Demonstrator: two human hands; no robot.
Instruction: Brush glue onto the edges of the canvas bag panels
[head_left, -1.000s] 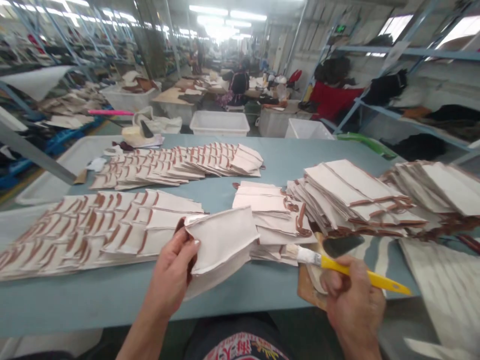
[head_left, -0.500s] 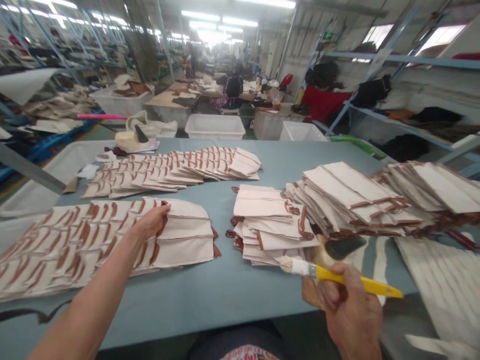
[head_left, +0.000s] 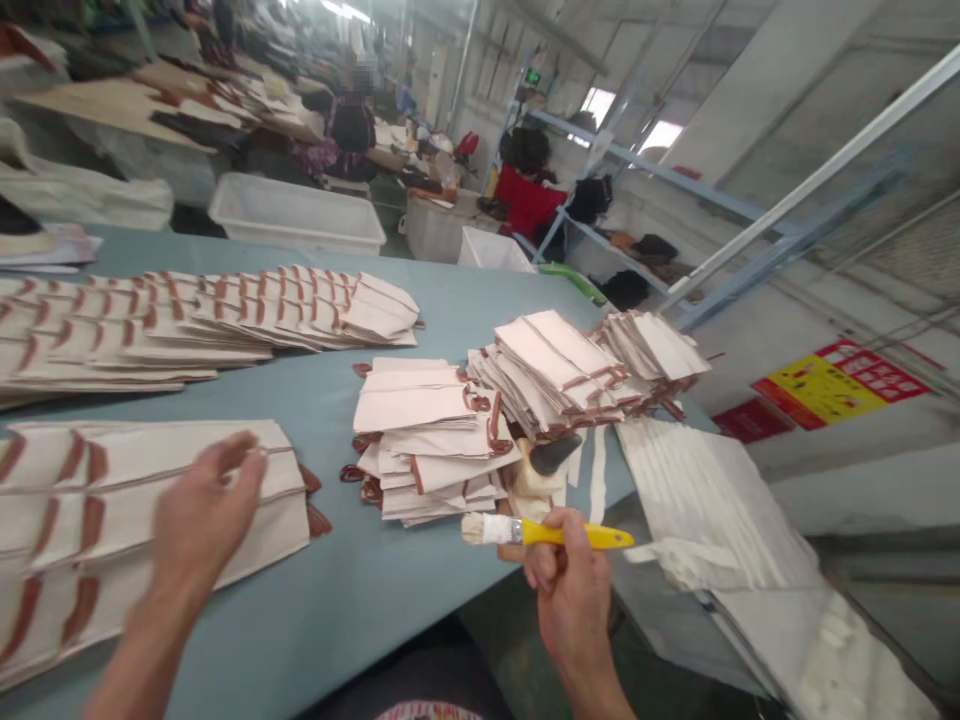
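Note:
My right hand [head_left: 574, 590] is closed around the yellow handle of a paintbrush [head_left: 547, 533], held level with its bristles pointing left. White paste coats the brush near the ferrule. My left hand [head_left: 210, 510], a little blurred, is over the front piece of an overlapping row of cream fabric panels [head_left: 277, 520] with brown trim. Its fingers are loosely bent, with a gap between thumb and forefinger, and nothing shows in them. Just beyond the brush stands a pile of folded cream pieces [head_left: 420, 420] with brown edging and loops.
Another overlapping row of panels [head_left: 300, 310] lies along the far side of the blue-grey table [head_left: 345, 600]. More stacked panels [head_left: 555, 350] are at the right, near a dark-tipped object [head_left: 553, 455]. White strips [head_left: 697, 490] extend off to the right. White bins [head_left: 300, 215] stand beyond the table.
The view has swung to the right. My left hand has left the brown trim and moved right across the front panel. My right hand still holds the paintbrush.

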